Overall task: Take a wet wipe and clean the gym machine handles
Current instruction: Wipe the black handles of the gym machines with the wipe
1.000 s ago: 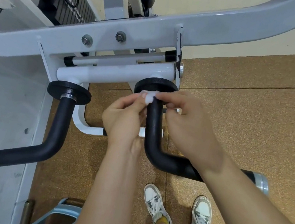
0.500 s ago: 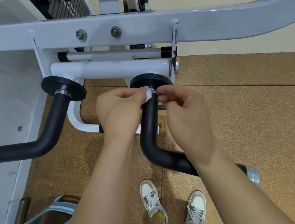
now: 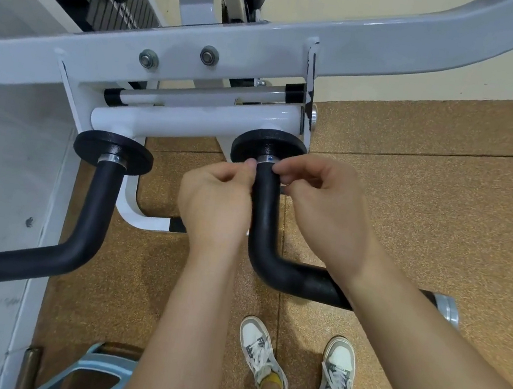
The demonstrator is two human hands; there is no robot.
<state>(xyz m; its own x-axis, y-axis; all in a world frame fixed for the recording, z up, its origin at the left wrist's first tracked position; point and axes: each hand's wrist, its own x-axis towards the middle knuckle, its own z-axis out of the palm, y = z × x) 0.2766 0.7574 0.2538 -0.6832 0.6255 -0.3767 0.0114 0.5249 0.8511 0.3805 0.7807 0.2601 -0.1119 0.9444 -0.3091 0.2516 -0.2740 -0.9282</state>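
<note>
Two black L-shaped handles hang from the white machine frame: the left handle and the right handle. My left hand and my right hand sit on either side of the right handle's upright part. Their fingertips are pinched against it just under its black disc. The wet wipe is hidden behind the fingers and the handle. My right forearm crosses over the handle's lower horizontal part, whose metal end cap shows beyond it.
My feet in white shoes stand on brown cork flooring below the handles. A light blue object lies at the bottom edge. A pale grey floor strip runs down the left side.
The white wipe showed between my fingertips at the top of the right handle; now it is out of sight and both hands sit slightly lower, close against the handle.
</note>
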